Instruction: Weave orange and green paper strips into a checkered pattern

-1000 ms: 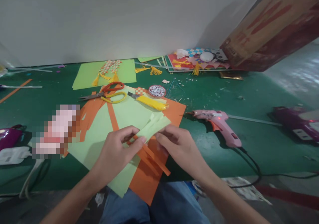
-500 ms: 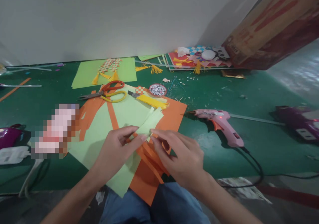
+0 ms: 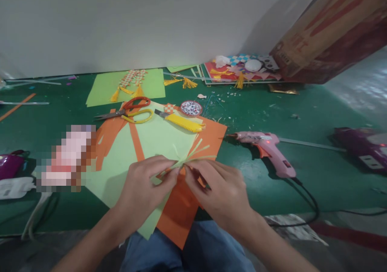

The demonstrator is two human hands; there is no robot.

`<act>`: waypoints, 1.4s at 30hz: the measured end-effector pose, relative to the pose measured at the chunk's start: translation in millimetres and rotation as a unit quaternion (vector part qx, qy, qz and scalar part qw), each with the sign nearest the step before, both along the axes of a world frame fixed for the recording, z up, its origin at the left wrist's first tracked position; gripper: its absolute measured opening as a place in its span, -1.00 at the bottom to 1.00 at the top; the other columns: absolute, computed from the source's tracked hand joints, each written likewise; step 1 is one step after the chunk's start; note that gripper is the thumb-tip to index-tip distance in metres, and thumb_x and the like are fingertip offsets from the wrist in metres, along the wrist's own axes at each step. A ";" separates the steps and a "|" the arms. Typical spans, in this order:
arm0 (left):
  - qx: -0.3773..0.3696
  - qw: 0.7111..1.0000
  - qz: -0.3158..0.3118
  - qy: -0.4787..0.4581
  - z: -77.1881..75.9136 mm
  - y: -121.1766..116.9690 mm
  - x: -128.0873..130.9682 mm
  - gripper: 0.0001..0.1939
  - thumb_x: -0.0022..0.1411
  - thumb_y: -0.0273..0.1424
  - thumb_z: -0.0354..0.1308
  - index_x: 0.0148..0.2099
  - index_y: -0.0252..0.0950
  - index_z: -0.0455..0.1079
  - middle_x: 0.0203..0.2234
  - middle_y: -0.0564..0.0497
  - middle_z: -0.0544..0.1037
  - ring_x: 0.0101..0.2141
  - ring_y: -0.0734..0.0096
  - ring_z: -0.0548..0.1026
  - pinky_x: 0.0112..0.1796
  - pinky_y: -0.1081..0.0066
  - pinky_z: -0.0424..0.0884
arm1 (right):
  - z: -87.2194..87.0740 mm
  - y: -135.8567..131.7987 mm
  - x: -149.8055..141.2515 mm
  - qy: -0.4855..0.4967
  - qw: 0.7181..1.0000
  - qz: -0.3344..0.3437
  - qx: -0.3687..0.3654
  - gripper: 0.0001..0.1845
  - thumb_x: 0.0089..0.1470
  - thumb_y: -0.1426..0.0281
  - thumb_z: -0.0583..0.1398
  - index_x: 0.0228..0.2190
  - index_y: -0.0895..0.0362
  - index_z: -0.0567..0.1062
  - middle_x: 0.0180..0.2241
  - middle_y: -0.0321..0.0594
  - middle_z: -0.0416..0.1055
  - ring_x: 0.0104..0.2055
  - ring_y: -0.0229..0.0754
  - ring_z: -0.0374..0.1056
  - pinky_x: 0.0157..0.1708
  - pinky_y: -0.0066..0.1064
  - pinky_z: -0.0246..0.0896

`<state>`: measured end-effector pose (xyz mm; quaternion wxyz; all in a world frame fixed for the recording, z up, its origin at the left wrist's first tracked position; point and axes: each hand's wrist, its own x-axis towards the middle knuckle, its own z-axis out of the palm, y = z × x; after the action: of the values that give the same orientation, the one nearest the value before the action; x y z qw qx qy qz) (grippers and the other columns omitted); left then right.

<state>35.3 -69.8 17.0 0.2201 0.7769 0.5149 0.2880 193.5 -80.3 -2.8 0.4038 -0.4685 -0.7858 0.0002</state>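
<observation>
Between my two hands, pale green paper strips (image 3: 193,152) fan out above the fingertips. My left hand (image 3: 152,179) pinches them from the left, thumb and index finger closed. My right hand (image 3: 216,183) grips the same strips from the right, its fingertips almost touching the left ones. Where the strips meet the fingers is partly hidden. Under the hands lie a light green sheet (image 3: 163,137) and an orange sheet (image 3: 178,219). Just beyond the hands rests a yellow utility knife (image 3: 185,123), blade pointing left.
Scissors (image 3: 137,110) lie on orange strips at the left. A pink glue gun (image 3: 269,147) with a red light rests at the right, its cord trailing forward. A dish of beads (image 3: 191,108), tasselled woven pieces (image 3: 133,80) and a paper bag (image 3: 326,38) stand farther back.
The green strips have turned from a broad flat side to their thin edges, spreading apart. The orange strips below the hands are now mostly out of sight. Both hands stay nearly in place.
</observation>
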 end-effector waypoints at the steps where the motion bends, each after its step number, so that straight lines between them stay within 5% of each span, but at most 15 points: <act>1: 0.007 1.000 -0.004 0.001 -0.1 -0.1 0.6 -0.75 0.18 -0.40 0.05 -0.52 -0.25 0.43 -0.61 0.08 0.49 -0.57 0.49 0.40 -0.53 0.53 0.30 | 0.2 -0.4 0.4 -0.011 1.000 0.001 0.003 -0.79 0.08 0.54 0.09 -0.55 0.17 0.42 -0.63 -0.27 0.43 -0.62 -0.34 0.30 -0.56 -0.49 0.14; 6: 0.008 1.000 -0.021 -0.009 0.8 0.4 2.5 -0.79 0.13 -0.50 0.05 -0.50 -0.26 0.42 -0.62 0.11 0.48 -0.58 0.53 0.39 -0.53 0.57 0.29 | 0.2 -1.9 -0.6 -0.077 0.997 -0.014 0.022 -0.75 0.08 0.55 0.07 -0.59 0.17 0.39 -0.71 -0.33 0.31 -0.66 -0.35 0.21 -0.62 -0.48 0.04; 15: -0.096 0.995 -0.006 -0.034 8.9 1.6 1.3 -0.76 0.16 -0.40 0.07 -0.55 -0.31 0.31 -0.66 0.14 0.30 -0.59 0.59 0.23 -0.56 0.57 0.15 | -0.8 7.3 8.5 -0.013 0.998 -0.064 0.017 -0.83 -0.02 0.56 0.07 -0.58 0.13 0.34 -0.75 -0.41 0.20 -0.71 -0.39 0.10 -0.63 -0.52 -0.02; 20: -0.168 0.981 0.037 -0.094 9.9 4.7 -0.3 -0.58 0.14 -0.30 0.10 -0.65 -0.30 0.03 -0.70 0.17 0.02 -0.61 0.60 0.08 -0.60 0.56 0.05 | 1.0 8.3 17.4 0.072 0.990 -0.076 -0.097 -0.78 0.04 0.47 0.02 -0.61 0.11 0.28 -0.74 -0.44 0.09 -0.71 -0.41 0.02 -0.64 -0.53 -0.07; 23: -0.214 0.963 0.074 -0.147 8.0 7.6 -1.5 -0.66 0.08 -0.26 0.18 -0.60 -0.30 0.18 -0.69 0.18 0.14 -0.60 0.60 0.18 -0.57 0.58 0.15 | 2.5 7.5 18.1 0.151 0.949 -0.020 -0.275 -0.61 0.16 0.29 -0.02 -0.64 0.13 0.29 -0.70 -0.38 0.15 -0.64 -0.38 0.07 -0.63 -0.52 -0.05; 26: -0.247 0.940 0.129 -0.197 4.0 12.5 -2.4 -0.75 -0.04 -0.28 0.29 -0.28 -0.26 0.43 -0.57 0.13 0.43 -0.51 0.52 0.37 -0.49 0.57 0.28 | 3.5 8.5 17.9 0.211 0.866 0.109 -0.440 -0.61 0.14 0.16 0.02 -0.54 0.15 0.41 -0.56 -0.31 0.34 -0.51 -0.32 0.22 -0.55 -0.51 0.06; 28: -0.260 0.930 0.144 -0.218 0.2 17.3 -3.5 -0.64 -0.06 -0.32 0.31 -0.15 -0.24 0.45 -0.54 0.11 0.50 -0.49 0.48 0.42 -0.49 0.56 0.30 | 3.6 10.3 18.3 0.236 0.817 0.166 -0.499 -0.66 0.11 0.17 0.07 -0.52 0.14 0.42 -0.54 -0.31 0.38 -0.49 -0.32 0.26 -0.50 -0.51 0.10; 31: -0.262 0.924 0.146 -0.236 -5.9 25.4 -6.6 -0.60 -0.04 -0.35 0.30 -0.09 -0.23 0.45 -0.51 0.07 0.55 -0.46 0.43 0.47 -0.54 0.56 0.27 | 3.6 14.6 19.8 0.266 0.793 0.150 -0.528 -0.71 0.09 0.25 0.10 -0.56 0.15 0.41 -0.63 -0.36 0.32 -0.59 -0.38 0.22 -0.56 -0.53 0.08; 37: -0.238 0.931 0.163 -0.224 -13.7 34.3 -13.3 -0.59 -0.05 -0.34 0.30 -0.09 -0.29 0.45 -0.50 0.04 0.58 -0.41 0.39 0.50 -0.48 0.55 0.32 | 2.5 25.0 25.4 0.277 0.815 0.050 -0.507 -0.82 0.01 0.35 0.12 -0.44 0.17 0.49 -0.71 -0.40 0.30 -0.69 -0.37 0.21 -0.69 -0.52 -0.01; 42: -0.232 0.927 0.190 -0.226 -16.5 34.8 -14.8 -0.60 -0.04 -0.30 0.29 -0.12 -0.30 0.45 -0.52 0.05 0.56 -0.38 0.36 0.50 -0.49 0.54 0.32 | -4.3 26.3 36.8 0.255 0.876 -0.006 -0.410 -0.78 0.01 0.37 0.08 -0.41 0.18 0.51 -0.65 -0.32 0.38 -0.67 -0.34 0.25 -0.64 -0.49 0.11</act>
<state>20.5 -35.0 0.5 0.4454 0.5061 0.6420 0.3651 230.3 -54.0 -7.2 0.3617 -0.5802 -0.5825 0.4396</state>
